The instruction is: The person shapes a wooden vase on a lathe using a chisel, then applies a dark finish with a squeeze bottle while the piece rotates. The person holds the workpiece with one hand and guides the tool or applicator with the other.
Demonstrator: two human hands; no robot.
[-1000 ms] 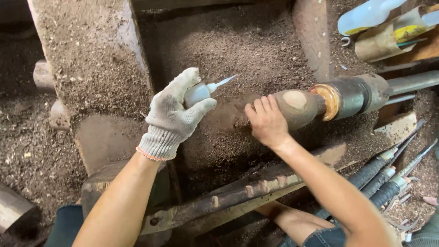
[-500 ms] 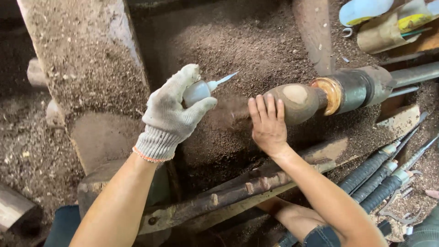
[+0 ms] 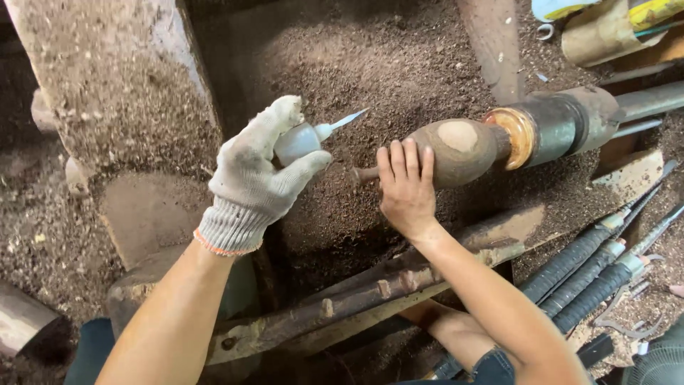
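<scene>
Two hands are at work over a sawdust-covered lathe bed (image 3: 399, 64). Left hand (image 3: 256, 175), in a soiled knit glove, is closed round a small white bottle (image 3: 299, 141); its thin nozzle (image 3: 348, 120) points right and slightly up, toward the workpiece. Right hand (image 3: 407, 187), bare, lies flat with fingers together and extended against the near side of the egg-shaped wooden workpiece (image 3: 456, 150); that grip is open, pressing rather than clasping.

Workpiece is mounted on the dark chuck (image 3: 556, 128) at its right end. Its long axis runs left to right, rising slightly toward the chuck; a thin stub (image 3: 363, 173) projects from its left end. A pale oval patch shows on its upper face.

Workpiece lies to the right of the bottle, nozzle tip near but clear of it. Right hand is the nearer, already in contact. Long-handled tools (image 3: 591, 271) lie at lower right, well apart from both hands.
</scene>
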